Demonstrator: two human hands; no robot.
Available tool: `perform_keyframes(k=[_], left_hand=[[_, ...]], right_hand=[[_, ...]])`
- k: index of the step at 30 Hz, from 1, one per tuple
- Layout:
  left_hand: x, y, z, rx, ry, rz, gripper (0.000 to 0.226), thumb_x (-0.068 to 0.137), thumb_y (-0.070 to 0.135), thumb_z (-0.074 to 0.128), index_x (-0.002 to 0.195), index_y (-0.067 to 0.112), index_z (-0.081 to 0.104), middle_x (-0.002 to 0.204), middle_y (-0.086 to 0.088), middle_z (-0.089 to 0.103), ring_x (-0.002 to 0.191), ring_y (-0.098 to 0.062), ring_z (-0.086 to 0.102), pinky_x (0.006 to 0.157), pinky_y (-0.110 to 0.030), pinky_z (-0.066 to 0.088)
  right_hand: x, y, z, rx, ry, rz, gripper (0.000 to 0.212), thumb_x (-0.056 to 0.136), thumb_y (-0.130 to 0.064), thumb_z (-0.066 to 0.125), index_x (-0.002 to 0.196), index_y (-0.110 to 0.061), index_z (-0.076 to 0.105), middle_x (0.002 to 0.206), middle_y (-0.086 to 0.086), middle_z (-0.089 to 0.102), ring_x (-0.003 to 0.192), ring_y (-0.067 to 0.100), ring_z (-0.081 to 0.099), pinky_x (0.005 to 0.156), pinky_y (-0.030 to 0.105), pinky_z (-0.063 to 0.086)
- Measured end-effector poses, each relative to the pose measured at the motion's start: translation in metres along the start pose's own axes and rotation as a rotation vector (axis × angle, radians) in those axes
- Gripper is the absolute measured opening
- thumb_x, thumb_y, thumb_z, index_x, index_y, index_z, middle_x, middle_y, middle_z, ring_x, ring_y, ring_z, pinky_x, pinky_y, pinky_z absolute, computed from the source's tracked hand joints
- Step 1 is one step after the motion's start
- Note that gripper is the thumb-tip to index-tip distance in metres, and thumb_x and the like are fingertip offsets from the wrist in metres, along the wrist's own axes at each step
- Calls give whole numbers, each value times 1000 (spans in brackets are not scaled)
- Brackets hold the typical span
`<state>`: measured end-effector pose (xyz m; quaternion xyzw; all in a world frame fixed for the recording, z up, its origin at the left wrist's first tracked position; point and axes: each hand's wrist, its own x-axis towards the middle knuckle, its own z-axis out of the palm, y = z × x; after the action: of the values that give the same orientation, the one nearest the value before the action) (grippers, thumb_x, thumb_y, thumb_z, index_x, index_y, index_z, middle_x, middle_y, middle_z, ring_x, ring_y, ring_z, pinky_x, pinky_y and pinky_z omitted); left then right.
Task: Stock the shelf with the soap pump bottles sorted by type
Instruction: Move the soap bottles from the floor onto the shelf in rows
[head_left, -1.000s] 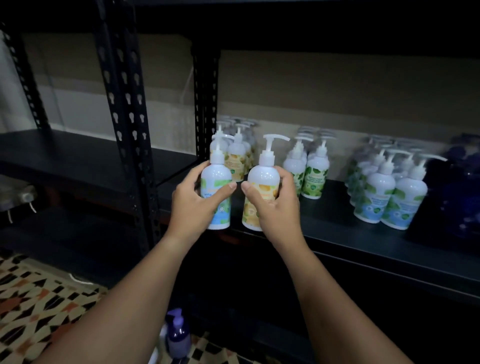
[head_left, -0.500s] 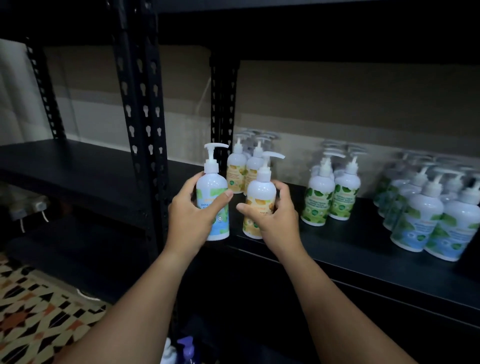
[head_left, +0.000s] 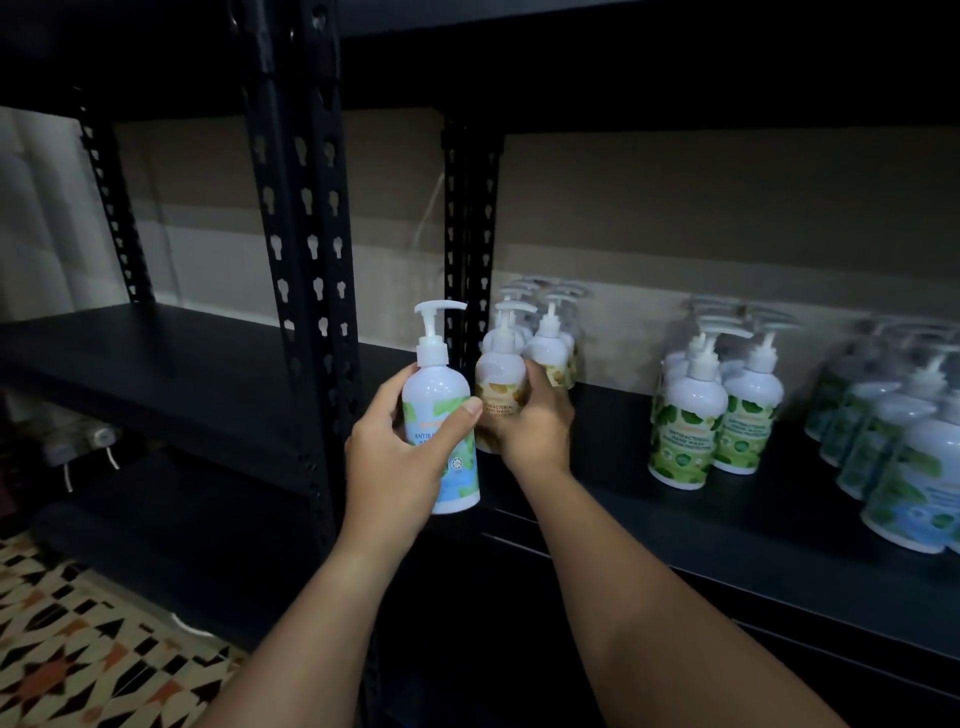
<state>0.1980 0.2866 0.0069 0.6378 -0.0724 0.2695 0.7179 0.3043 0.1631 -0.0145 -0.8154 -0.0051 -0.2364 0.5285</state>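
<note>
Holding two soap pump bottles at the front edge of a black metal shelf (head_left: 779, 577), a person is working with both bare hands. Nearest the viewer, the left hand (head_left: 395, 457) is gripping a blue-and-green-labelled bottle (head_left: 441, 415), with fingers curled behind it and the thumb pressing across its label; this bottle is standing upright in the air, in front of the shelf edge and beside the rack's upright post (head_left: 306, 260). Just beyond, the right hand (head_left: 530, 426) is wrapping its fingers around a yellow-labelled bottle (head_left: 501, 379), which is sitting at, or just above, the shelf surface; contact cannot be told. That bottle is going in directly before the row of yellow-labelled bottles (head_left: 553, 343) at the shelf's left end. Farther right, well apart, the green-labelled bottles (head_left: 717, 410) are forming their own group, and the blue-and-green-labelled group (head_left: 893, 467) is standing at the far right. The step in hand appears to be seating the yellow bottle with its kind. Next, the left hand's bottle probably needs carrying across to the far-right group, clearing the pump heads between.
</note>
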Motion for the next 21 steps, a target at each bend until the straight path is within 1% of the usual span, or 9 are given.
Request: perform_keyframes(k=[2,3,4,6,7,8,14,18,21], left_hand=[[0,0,-1,-12,2,-6,52,81,25,88,128,27,67,101,9,78,93,-10,77,79,-27,63],[0,0,-2,-13,-1,-8,52,81,25,88,128,27,67,101,9,78,92,-10,77,79,-27,63],[0,0,-3,-15,-3,-11,52,81,25,88,128,28,67,101,9,78,92,-10,77,78,-26,62],[0,0,-4,-28,2,-19,49,80,24,88,125,31,67,101,10,78,92,-10,77,77,-25,62],[1,0,-4,-35,7,-21,48,80,24,88,123,32,67,100,10,78,92,-10,77,77,-25,62],[1,1,-5,-38,11,-22,47,80,24,88,121,33,67,100,10,78,92,-11,77,77,-26,62],[0,4,-6,-50,2,-20,48,81,22,87,125,26,68,100,8,78,92,-11,77,76,-24,62],[-1,4,-4,-56,5,-18,45,81,20,88,121,28,69,99,9,79,90,-10,77,74,-22,60],[-1,5,-4,-48,-3,-16,44,81,20,88,117,33,68,99,10,79,91,-8,77,74,-21,60]], right_hand=[[5,-1,6,32,44,70,102,36,-50,87,131,-30,52,125,5,53,109,29,63,85,46,61],[7,-1,9,40,59,96,100,31,-51,84,122,-28,51,120,6,56,103,29,66,80,46,63],[8,-3,9,35,61,118,94,30,-48,87,114,-24,51,115,7,59,97,29,67,76,46,64],[11,-8,9,-19,46,159,76,46,-31,97,104,-14,51,108,11,62,92,30,68,75,47,63],[14,-9,9,-45,49,173,70,54,-25,98,104,-11,51,107,12,63,92,31,67,76,47,63],[16,-9,9,-63,52,182,67,57,-21,97,104,-9,51,108,13,63,92,32,67,77,47,63],[18,-11,8,-115,34,202,62,65,-21,94,107,-6,51,108,13,62,96,33,65,78,40,59],[17,-12,9,-144,46,186,53,75,-16,86,111,-4,50,112,18,61,101,38,64,84,49,59],[16,-13,11,-173,46,178,58,73,-20,88,114,-5,49,114,18,61,103,39,63,86,51,58]])
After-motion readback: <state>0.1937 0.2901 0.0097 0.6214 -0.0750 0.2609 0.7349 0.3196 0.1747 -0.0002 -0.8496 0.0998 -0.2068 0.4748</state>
